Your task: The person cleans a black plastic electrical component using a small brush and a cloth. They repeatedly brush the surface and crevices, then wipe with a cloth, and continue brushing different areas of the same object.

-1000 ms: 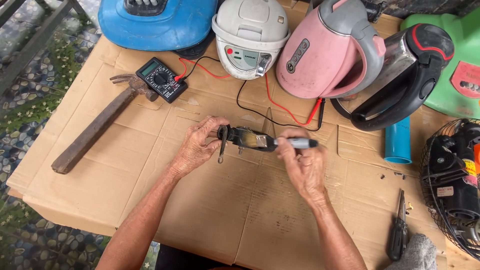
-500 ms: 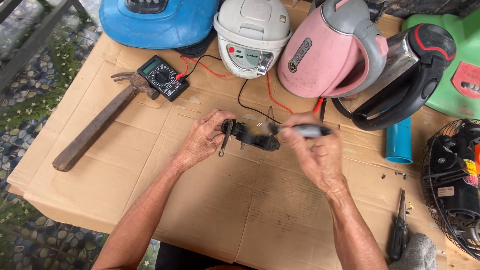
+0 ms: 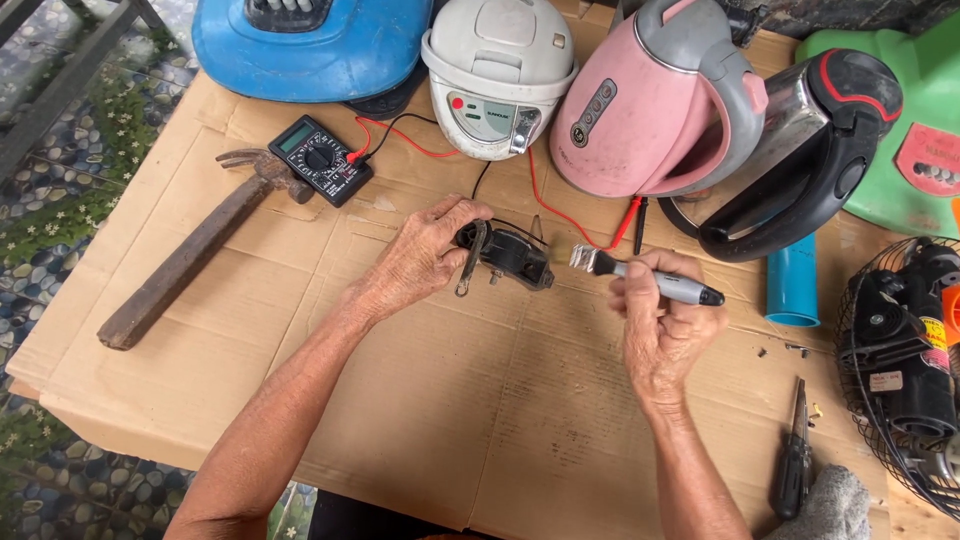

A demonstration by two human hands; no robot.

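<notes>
Head view: a second ago both hands met over the black part, the brush lying right against it. Now the two are apart. The right hand has drawn the brush off to the right, and a clear gap of cardboard shows between its pale bristles and the black part. That reads as a break between brushing strokes rather than a stroke in progress; the bristle end points toward the part, so the brush is kept aimed at it.

The left hand has stayed on the part and pins it to the cardboard-covered tabletop. Its fingers are curled closed over the part's left end, thumb on top, with a bent metal strip sticking out beneath them. The forearm runs in from the lower left, wrist fairly flat.

The right hand's fingers are wrapped tight round the brush's grey handle, which lies nearly level, its dark tip pointing right. The wrist is cocked up and the forearm comes in from the bottom edge.

Around them: a multimeter with red and black leads trailing toward the part, a hammer at left, a white cooker, a pink kettle and a steel kettle along the back, a blue tube, and a screwdriver at lower right.
</notes>
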